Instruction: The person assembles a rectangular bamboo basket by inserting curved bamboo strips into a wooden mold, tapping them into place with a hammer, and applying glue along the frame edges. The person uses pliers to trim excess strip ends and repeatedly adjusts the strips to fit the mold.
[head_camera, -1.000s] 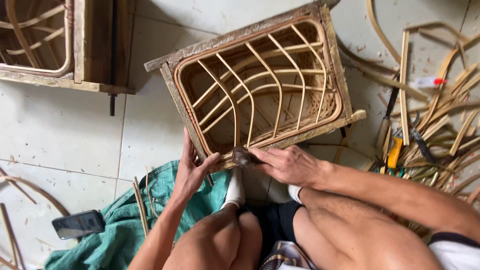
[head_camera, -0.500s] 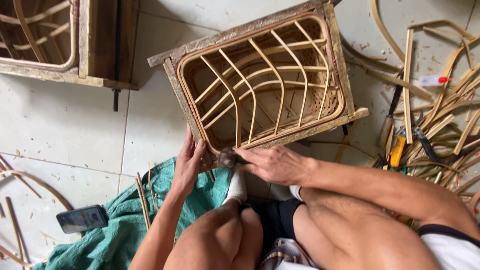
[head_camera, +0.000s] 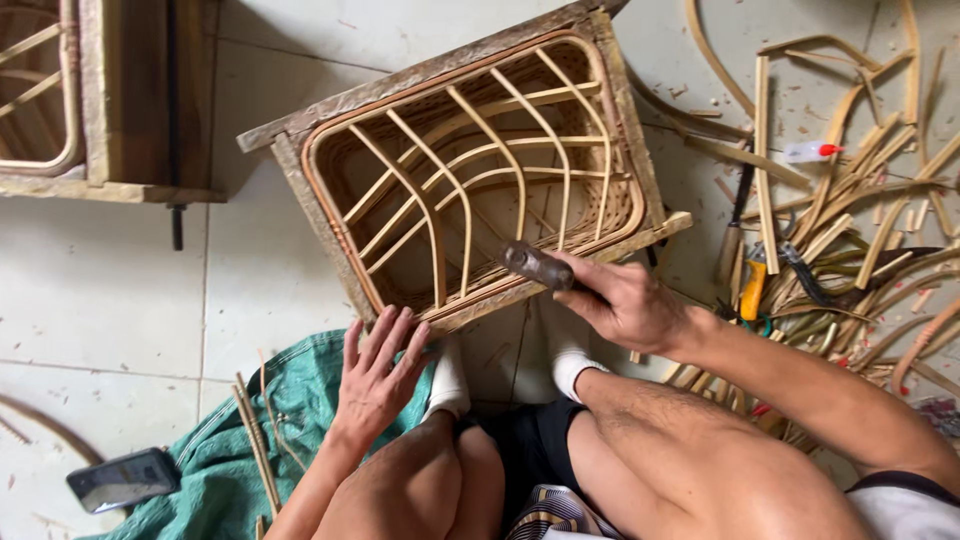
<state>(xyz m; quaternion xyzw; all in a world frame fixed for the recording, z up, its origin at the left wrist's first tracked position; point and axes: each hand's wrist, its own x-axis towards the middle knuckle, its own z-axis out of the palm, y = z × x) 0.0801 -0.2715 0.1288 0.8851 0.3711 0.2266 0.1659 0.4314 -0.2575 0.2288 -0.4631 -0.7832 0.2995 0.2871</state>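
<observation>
Hammer raised over a rattan frame, fingers close by

Head view: the right hand is wrapped around a small hammer, its head poised above the near rail of the wooden rattan frame, which lies tilted on the tiled floor in front of the knees. The left hand lies flat, fingers spread, holding nothing, pressed against that same rail. A glancing blow could land on those fingers, split a thin cane rib, or shift the frame, since only one palm and the socked feet brace it.
</observation>
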